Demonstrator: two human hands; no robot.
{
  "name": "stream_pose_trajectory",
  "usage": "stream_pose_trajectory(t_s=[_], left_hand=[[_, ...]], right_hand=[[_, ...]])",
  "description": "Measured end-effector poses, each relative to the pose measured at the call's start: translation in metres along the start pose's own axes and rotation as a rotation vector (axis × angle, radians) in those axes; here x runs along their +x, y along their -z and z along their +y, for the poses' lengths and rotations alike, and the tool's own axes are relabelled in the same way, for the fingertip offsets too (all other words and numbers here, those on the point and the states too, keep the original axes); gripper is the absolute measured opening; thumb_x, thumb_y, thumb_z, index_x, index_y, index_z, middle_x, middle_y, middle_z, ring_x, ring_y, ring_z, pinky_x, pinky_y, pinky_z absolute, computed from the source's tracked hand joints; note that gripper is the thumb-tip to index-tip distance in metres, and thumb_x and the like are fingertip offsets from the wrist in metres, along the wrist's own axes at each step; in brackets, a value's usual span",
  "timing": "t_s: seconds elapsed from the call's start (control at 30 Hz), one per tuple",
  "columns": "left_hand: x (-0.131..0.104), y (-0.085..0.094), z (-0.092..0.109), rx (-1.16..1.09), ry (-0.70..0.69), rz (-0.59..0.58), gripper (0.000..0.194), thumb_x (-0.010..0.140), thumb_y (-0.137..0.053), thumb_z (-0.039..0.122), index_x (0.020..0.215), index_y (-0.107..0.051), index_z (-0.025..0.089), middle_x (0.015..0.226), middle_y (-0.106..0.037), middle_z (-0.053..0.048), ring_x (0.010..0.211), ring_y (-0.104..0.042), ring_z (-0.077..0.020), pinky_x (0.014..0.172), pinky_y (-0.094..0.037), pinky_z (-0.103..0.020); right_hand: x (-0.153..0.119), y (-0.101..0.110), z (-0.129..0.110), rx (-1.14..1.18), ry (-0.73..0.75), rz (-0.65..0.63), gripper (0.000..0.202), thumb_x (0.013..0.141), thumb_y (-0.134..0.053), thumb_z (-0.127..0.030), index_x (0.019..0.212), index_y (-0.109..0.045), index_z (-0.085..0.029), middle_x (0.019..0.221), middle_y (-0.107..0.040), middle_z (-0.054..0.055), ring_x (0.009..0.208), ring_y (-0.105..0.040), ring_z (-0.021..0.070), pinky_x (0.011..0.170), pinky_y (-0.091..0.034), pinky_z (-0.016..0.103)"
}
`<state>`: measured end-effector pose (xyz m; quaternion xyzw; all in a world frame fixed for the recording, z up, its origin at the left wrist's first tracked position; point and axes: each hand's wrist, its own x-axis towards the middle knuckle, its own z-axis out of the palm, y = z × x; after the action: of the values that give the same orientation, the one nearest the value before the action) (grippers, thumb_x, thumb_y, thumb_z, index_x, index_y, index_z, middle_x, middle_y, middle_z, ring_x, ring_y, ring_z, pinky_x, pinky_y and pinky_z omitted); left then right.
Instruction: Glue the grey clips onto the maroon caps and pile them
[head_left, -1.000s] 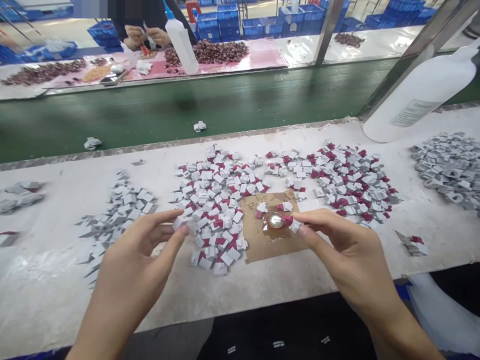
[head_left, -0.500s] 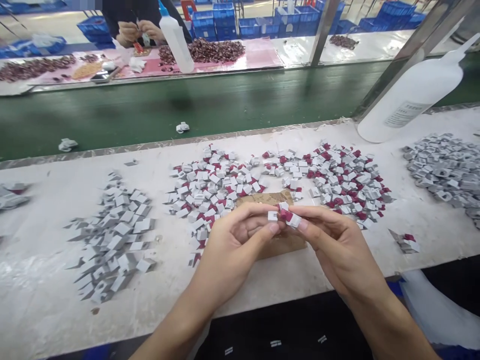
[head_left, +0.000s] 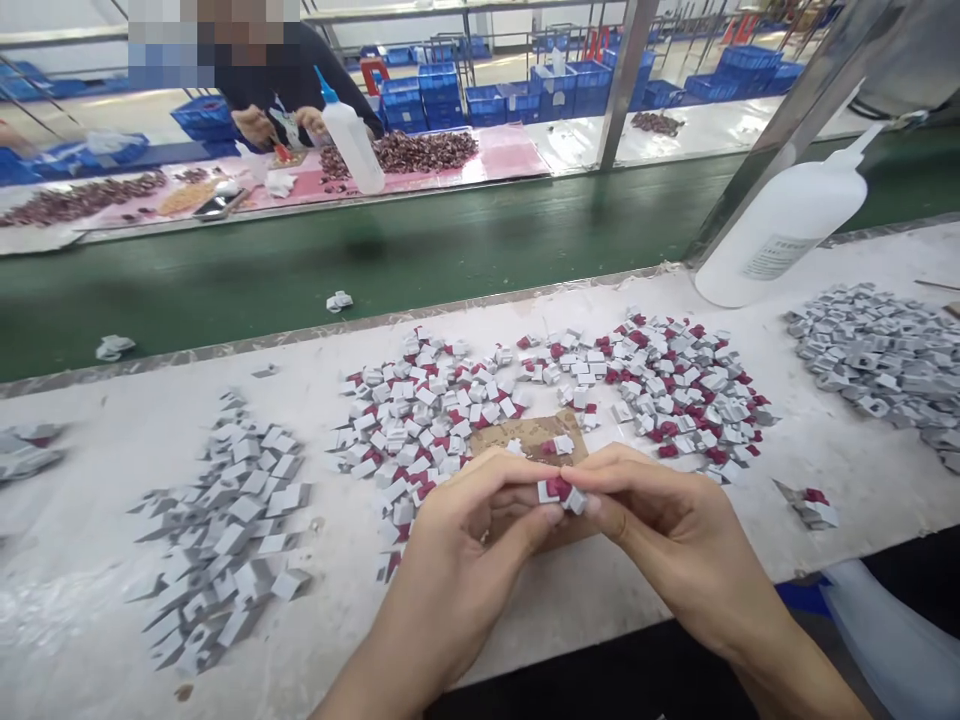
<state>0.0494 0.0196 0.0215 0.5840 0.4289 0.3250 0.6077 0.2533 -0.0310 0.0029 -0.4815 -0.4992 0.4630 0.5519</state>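
While the left end of a grey-and-crimson piece [head_left: 559,492] is clamped between the left hand's [head_left: 469,545] thumb and forefinger, its right end is pinched likewise by the right hand [head_left: 667,520], above the partly hidden cardboard [head_left: 492,437]. Grey parts [head_left: 232,530] are heaped at left; farther in, the cardboard is flanked by two mixed heaps [head_left: 675,390]. Beyond them a white bottle [head_left: 780,235] is seen, and across the green strip [head_left: 487,230], dark pieces [head_left: 427,152] are piled near a person's hands [head_left: 255,127]
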Motion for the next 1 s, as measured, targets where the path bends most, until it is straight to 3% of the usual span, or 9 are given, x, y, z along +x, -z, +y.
stream_pose_trajectory(t_s=[0.17,0.23,0.33,0.43,0.6,0.7,0.8,0.9,1.0], left_hand=[[0.052,0.019,0.028,0.286,-0.042,-0.118,0.014,0.101,-0.084,0.037,0.113,-0.088,0.032,0.098,-0.087,-0.004,0.088,-0.083,-0.0256,0.081,-0.071,-0.039],[0.091,0.031,0.044,0.465,-0.061,-0.049,0.011,0.100,-0.084,0.033,0.108,-0.087,0.028,0.102,-0.088,-0.007,0.092,-0.082,-0.0265,0.083,-0.069,-0.041],[0.161,0.052,0.059,0.654,-0.003,0.196,0.009,0.095,-0.087,0.021,0.103,-0.083,0.023,0.108,-0.087,-0.010,0.098,-0.080,-0.0273,0.090,-0.067,-0.042],[0.228,0.065,0.056,0.694,0.082,0.413,0.018,0.087,-0.092,0.014,0.097,-0.078,0.020,0.104,-0.084,-0.009,0.096,-0.079,-0.0276,0.090,-0.065,-0.040],[0.298,0.064,0.031,0.699,0.133,0.474,0.010,0.101,-0.086,0.021,0.108,-0.079,0.019,0.117,-0.084,-0.010,0.105,-0.080,-0.0249,0.097,-0.064,-0.038],[0.314,0.062,0.022,0.745,0.202,0.506,0.024,0.109,-0.083,0.036,0.125,-0.080,0.018,0.134,-0.082,-0.011,0.123,-0.078,-0.0287,0.112,-0.064,-0.051],[0.313,0.068,0.020,0.806,0.261,0.565,0.034,0.110,-0.082,0.041,0.135,-0.078,0.019,0.156,-0.074,-0.016,0.152,-0.065,-0.0383,0.129,-0.051,-0.065],[0.292,0.079,0.027,0.817,0.255,0.552,0.038,0.108,-0.078,0.035,0.143,-0.074,0.021,0.162,-0.071,-0.021,0.164,-0.055,-0.0439,0.132,-0.046,-0.062],[0.249,0.089,0.039,0.796,0.201,0.476,0.053,0.108,-0.071,0.039,0.158,-0.064,0.022,0.158,-0.074,-0.020,0.150,-0.067,-0.0424,0.120,-0.055,-0.056]], right_hand=[[0.022,0.019,-0.002,-0.220,-0.077,0.048,0.028,0.110,-0.083,-0.045,0.134,-0.094,-0.037,0.116,-0.093,0.006,0.099,-0.088,0.0247,0.086,-0.075,0.037],[0.037,0.038,-0.003,-0.346,-0.072,0.157,0.039,0.107,-0.084,-0.051,0.140,-0.092,-0.031,0.121,-0.093,0.009,0.100,-0.089,0.0280,0.090,-0.076,0.045],[0.070,0.069,-0.006,-0.691,-0.008,0.312,0.037,0.109,-0.077,-0.043,0.139,-0.091,-0.025,0.126,-0.091,0.012,0.105,-0.086,0.0327,0.093,-0.073,0.051],[0.111,0.088,-0.006,-1.021,0.001,0.229,0.035,0.112,-0.066,-0.027,0.134,-0.091,-0.022,0.132,-0.088,0.014,0.119,-0.082,0.0360,0.104,-0.068,0.055],[0.174,0.078,0.010,-1.149,-0.011,0.019,0.032,0.110,-0.068,-0.020,0.131,-0.092,-0.019,0.134,-0.087,0.017,0.139,-0.071,0.0400,0.115,-0.062,0.057],[0.192,0.065,0.022,-1.209,-0.037,-0.077,0.023,0.105,-0.077,-0.023,0.120,-0.094,-0.018,0.126,-0.088,0.019,0.133,-0.070,0.0438,0.110,-0.062,0.059],[0.194,0.060,0.029,-1.260,-0.065,-0.107,0.020,0.103,-0.077,-0.019,0.114,-0.094,-0.016,0.121,-0.088,0.020,0.131,-0.070,0.0456,0.110,-0.060,0.060],[0.189,0.066,0.028,-1.271,-0.071,-0.104,0.031,0.108,-0.073,-0.026,0.132,-0.090,-0.015,0.128,-0.088,0.020,0.136,-0.069,0.0435,0.113,-0.060,0.057],[0.180,0.081,0.022,-1.278,-0.059,-0.104,0.043,0.113,-0.063,-0.028,0.148,-0.085,-0.016,0.148,-0.084,0.019,0.144,-0.067,0.0404,0.120,-0.058,0.055]])
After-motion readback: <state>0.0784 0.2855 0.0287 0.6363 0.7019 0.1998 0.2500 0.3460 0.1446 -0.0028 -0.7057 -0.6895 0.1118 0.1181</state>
